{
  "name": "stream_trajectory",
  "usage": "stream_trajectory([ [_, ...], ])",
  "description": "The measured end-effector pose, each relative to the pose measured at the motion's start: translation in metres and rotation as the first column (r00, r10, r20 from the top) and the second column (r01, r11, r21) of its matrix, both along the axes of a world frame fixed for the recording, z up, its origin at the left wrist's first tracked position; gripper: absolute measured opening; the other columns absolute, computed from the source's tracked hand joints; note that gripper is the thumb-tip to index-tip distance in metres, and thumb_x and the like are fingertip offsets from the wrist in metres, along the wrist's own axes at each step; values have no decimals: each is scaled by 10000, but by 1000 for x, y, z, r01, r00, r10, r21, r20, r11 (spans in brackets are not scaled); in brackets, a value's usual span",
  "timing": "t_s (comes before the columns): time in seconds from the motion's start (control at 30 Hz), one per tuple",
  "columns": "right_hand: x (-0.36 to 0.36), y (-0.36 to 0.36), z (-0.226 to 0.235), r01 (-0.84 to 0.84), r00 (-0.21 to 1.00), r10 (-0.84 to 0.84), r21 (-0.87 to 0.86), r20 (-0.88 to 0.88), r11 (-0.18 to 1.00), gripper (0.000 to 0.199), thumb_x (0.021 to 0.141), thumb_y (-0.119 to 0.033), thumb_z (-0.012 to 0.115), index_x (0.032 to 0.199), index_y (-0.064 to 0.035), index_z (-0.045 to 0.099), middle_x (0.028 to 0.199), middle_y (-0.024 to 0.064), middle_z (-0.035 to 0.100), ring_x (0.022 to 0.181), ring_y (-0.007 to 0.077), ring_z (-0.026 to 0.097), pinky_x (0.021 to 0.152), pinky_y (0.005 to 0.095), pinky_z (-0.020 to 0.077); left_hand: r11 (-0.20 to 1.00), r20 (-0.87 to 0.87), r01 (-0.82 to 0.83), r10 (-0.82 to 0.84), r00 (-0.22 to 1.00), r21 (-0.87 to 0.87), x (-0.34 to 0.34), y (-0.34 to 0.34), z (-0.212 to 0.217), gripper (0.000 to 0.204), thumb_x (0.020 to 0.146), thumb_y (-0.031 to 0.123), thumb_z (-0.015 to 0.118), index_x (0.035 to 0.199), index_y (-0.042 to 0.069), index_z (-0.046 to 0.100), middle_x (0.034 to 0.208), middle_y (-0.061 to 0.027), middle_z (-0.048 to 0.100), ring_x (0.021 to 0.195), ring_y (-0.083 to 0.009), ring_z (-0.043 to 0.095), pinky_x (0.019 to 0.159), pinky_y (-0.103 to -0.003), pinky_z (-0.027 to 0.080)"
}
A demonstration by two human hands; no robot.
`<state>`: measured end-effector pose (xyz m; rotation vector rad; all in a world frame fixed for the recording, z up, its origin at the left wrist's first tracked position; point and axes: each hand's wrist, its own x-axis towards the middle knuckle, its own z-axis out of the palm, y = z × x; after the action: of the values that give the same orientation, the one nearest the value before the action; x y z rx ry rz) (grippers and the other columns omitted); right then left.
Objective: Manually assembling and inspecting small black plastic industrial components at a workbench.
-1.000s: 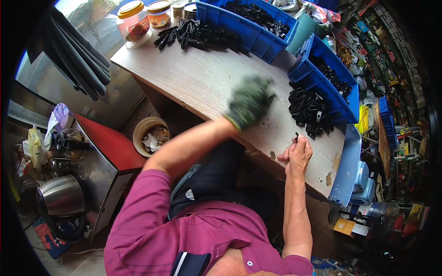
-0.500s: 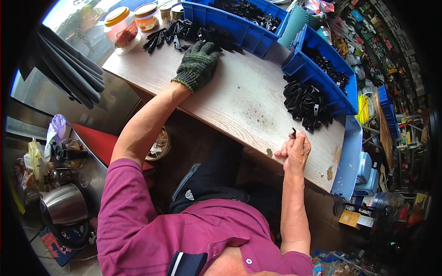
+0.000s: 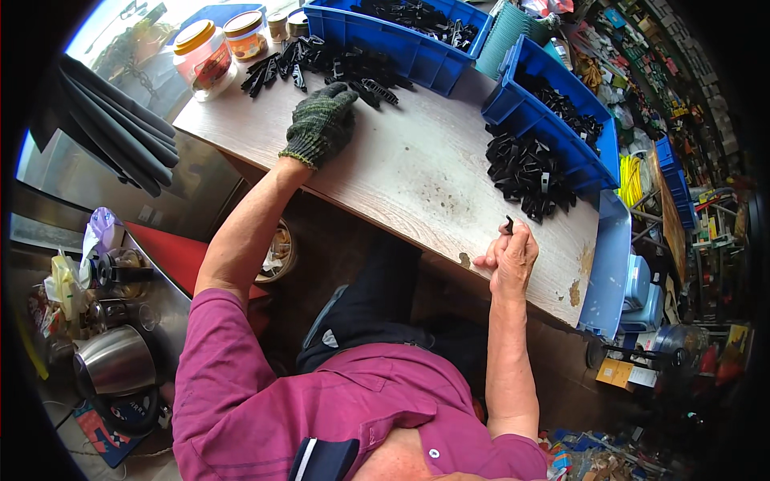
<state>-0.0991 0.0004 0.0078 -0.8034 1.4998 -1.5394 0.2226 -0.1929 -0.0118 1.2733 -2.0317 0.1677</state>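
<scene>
A dark green knitted glove covers my left hand [image 3: 322,124], which is just in front of a pile of long black plastic parts [image 3: 301,64] at the table's far left. Its fingers curl down and under, so whatever they hold is hidden. Bare, my right hand [image 3: 513,260] is closed above the table's front edge, gripping a small curved black piece [image 3: 508,225] whose tip pokes up past the fingers. Beyond that hand lies a heap of small black plastic parts [image 3: 525,176].
Two blue bins, one at the back [image 3: 393,50] and one at the right [image 3: 553,124], hold more black parts. Jars [image 3: 200,60] line the far left corner. A light blue tray [image 3: 607,264] hangs by the table's [image 3: 385,172] right edge. Below left stands a bucket [image 3: 278,252].
My left hand has drawn back from the pile of long black parts, toward me and slightly left. The right hand keeps its grip on the small piece, nearly still.
</scene>
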Motion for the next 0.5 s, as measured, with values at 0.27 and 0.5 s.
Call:
stream_trajectory([
  [0.27,-2,2,2,32,998,-32,2,49,999,389,1013,-381,459,865,-28,528,476,-43,269,381,90,347,358,315,498,973,-135,-23,56,989,231,0,17,26,300,863,56,601,1148,113,678,1122,-157,665,1038,-362,637,909,-452,509],
  [0.5,-1,0,1,-8,1000,8,-13,-2,1000,397,1010,-390,482,863,-24,531,479,-48,262,385,85,339,356,313,498,988,135,-114,100,986,102,-7,8,19,170,879,284,650,942,138,710,976,-122,683,964,-344,636,840,-462,506],
])
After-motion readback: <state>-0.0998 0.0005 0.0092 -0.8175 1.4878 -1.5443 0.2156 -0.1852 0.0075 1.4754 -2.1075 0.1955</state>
